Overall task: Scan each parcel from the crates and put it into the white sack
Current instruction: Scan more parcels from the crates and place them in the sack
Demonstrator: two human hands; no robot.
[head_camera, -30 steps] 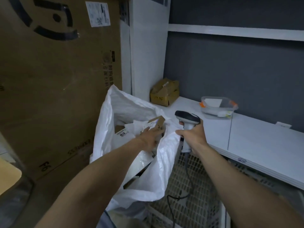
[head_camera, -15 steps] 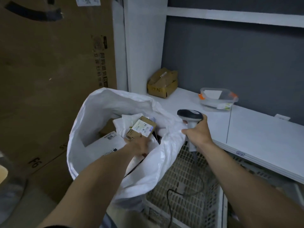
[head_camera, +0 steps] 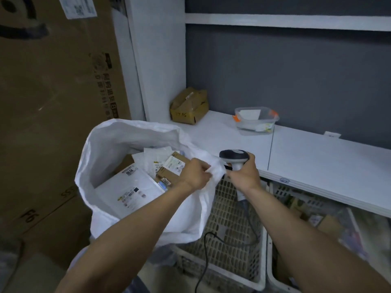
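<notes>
The white sack (head_camera: 110, 144) stands open at centre left. Inside lie a small brown parcel (head_camera: 171, 169) with a white label, a flat white mailer (head_camera: 127, 191) and crumpled white packets. My left hand (head_camera: 195, 175) pinches the sack's right rim, beside the brown parcel. My right hand (head_camera: 243, 174) grips the handle of a grey barcode scanner (head_camera: 232, 156), just right of the sack's rim; its black cable hangs down. Below them sits a white lattice crate (head_camera: 230, 233), and a second crate (head_camera: 313, 210) to its right holds several parcels.
A white shelf (head_camera: 317, 161) runs across the right, over the crates. On it sit a worn cardboard box (head_camera: 188, 106) and a clear plastic tub (head_camera: 256, 119). A large cardboard carton (head_camera: 53, 102) fills the left side behind the sack.
My left hand has let go of the brown parcel, which now lies in the sack, and has moved right to pinch the sack's rim. My right hand still holds the scanner.
</notes>
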